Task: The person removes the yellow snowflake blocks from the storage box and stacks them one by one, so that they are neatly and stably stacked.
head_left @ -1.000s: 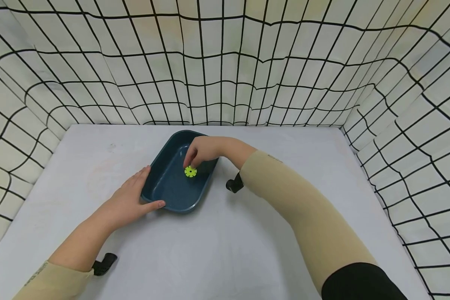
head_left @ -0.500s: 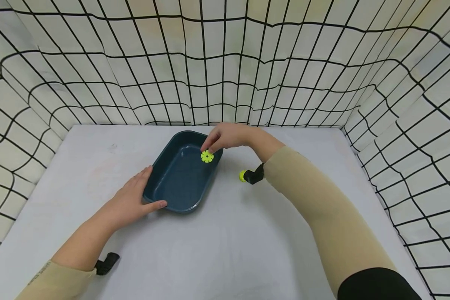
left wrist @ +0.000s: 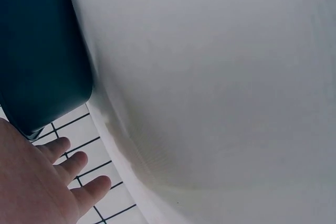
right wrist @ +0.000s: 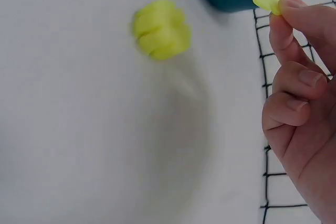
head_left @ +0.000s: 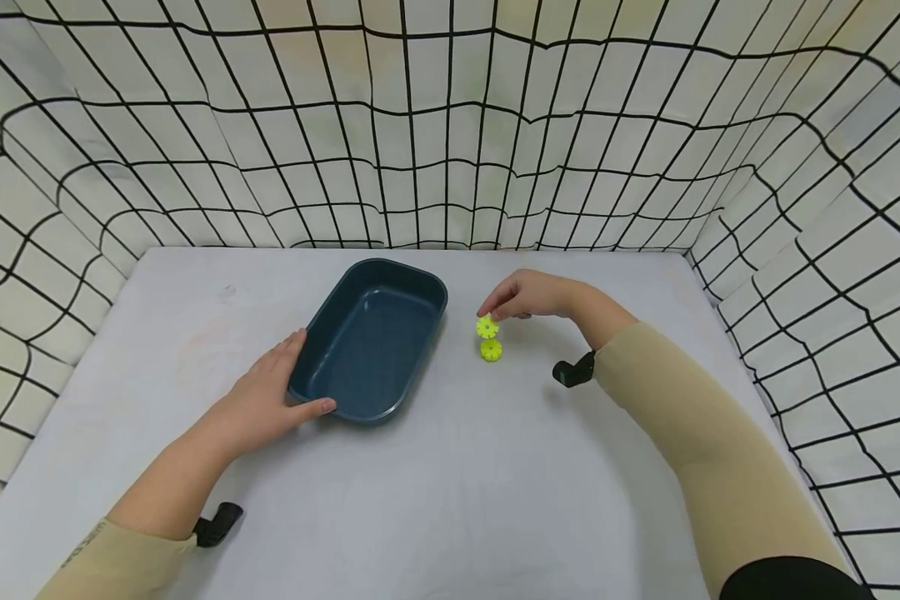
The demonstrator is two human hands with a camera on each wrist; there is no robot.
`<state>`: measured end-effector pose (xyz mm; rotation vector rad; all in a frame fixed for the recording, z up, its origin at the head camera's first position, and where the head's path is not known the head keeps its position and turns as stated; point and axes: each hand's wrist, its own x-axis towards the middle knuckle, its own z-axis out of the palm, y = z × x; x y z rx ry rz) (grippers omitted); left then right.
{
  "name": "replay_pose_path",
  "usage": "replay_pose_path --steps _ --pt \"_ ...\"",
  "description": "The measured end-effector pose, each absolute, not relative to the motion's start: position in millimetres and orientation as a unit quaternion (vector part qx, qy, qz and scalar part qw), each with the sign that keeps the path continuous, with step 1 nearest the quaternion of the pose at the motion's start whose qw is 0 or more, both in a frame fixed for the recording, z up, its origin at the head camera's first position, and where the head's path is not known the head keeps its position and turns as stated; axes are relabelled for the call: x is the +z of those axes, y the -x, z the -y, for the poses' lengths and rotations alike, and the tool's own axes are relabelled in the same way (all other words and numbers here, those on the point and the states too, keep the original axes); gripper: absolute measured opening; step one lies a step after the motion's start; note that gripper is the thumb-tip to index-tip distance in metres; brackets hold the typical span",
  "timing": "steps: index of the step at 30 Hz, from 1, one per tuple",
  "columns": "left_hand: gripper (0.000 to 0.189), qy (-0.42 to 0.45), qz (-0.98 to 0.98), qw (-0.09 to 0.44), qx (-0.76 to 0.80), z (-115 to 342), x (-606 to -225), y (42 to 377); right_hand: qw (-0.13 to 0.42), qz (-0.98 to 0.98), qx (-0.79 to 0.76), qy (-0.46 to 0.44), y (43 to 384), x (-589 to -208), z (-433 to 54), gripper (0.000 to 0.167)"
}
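Observation:
Between thumb and fingertip, my right hand pinches a yellow-green notched disc. A short stack of similar yellow-green discs stands on the white table. The held disc is above the stack in the right wrist view, apart from it; the remaining right fingers are curled. On the left, a dark blue rectangular tray lies with nothing visible inside. My left hand rests against its near left side, fingers extended along the edge and thumb at the near corner.
Black wire mesh backed by white sheeting rises behind and on both sides of the white tabletop. A small black wrist camera sticks out from the left sleeve, another camera from the right.
My right hand has lifted the disc out of the tray and carried it right, to the stack. The stack, hidden at first, now shows. My left hand keeps its place on the tray.

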<state>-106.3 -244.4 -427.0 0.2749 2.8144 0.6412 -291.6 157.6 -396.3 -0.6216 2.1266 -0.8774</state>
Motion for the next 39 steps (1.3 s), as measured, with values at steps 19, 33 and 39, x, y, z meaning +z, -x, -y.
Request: replay_pose_path --steps 19,33,39 --pt "0.123 -0.097 -0.965 0.117 0.215 244 -426 107 0.374 -0.826 -0.370 0.203 286 -444 -180 0.025" --pt "0.123 -0.097 -0.964 0.117 0.218 242 -423 106 0.382 -0.819 -0.382 0.194 286 -449 -179 0.028" --pt "0.123 -0.098 -0.964 0.116 0.218 243 -423 106 0.369 -0.828 -0.375 0.194 281 -449 -179 0.029"
